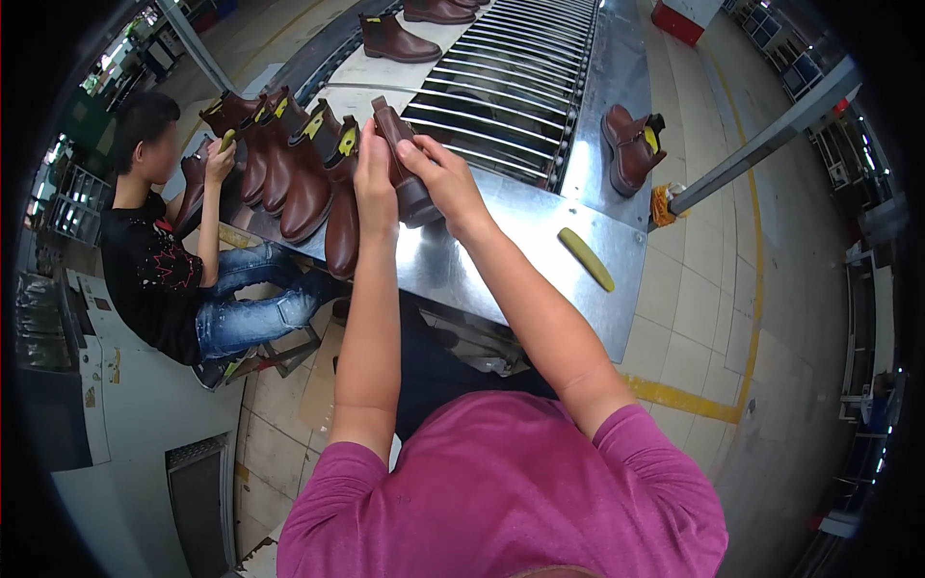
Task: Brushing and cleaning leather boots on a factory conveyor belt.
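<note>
A brown ankle boot (410, 191) is held in both my hands above the near edge of the metal table. My left hand (377, 185) grips its left side, and my right hand (444, 183) wraps its right side. Its dark heel and sole point toward me. Left of my left hand, a row of brown boots (305, 196) with yellow-green lining stands along the table. The closest of these boots (341, 228) is right beside my left wrist. To the right of my right forearm lies a long, curved olive-green piece (584, 258).
A roller conveyor (515, 72) runs away behind the metal table (472, 279), with another boot (397, 41) at its left edge. One boot (632, 152) stands at the right. At left, a seated co-worker (159, 231) holds a boot and a small green piece. A slanted metal post (761, 140) rises at right.
</note>
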A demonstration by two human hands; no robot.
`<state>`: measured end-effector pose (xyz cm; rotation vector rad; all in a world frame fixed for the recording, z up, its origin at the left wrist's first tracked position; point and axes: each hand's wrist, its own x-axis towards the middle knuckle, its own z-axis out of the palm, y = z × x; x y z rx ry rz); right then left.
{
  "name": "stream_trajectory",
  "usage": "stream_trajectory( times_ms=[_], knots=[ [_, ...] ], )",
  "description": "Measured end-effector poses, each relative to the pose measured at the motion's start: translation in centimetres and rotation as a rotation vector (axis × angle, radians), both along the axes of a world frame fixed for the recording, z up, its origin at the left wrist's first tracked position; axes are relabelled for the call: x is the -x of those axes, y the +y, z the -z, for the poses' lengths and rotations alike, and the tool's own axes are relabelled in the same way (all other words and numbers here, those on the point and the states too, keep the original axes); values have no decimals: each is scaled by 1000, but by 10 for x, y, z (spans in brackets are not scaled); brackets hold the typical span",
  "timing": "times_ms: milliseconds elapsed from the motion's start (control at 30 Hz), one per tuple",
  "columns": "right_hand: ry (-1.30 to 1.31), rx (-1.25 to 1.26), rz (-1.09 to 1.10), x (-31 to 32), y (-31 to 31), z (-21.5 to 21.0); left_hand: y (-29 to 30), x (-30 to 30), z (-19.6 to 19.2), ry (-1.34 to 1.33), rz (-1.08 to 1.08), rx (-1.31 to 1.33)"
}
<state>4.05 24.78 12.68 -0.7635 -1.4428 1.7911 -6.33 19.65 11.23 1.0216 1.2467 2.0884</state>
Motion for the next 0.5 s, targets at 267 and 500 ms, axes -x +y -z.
stream_trajectory(
  times_ms=[267,500],
  knots=[
    [53,-8,-49,4,12,-8,-37,-29,-9,32,-125,111],
    [-2,-145,-193,14,50,-36,-32,-49,-1,106,-196,122]
  ],
)
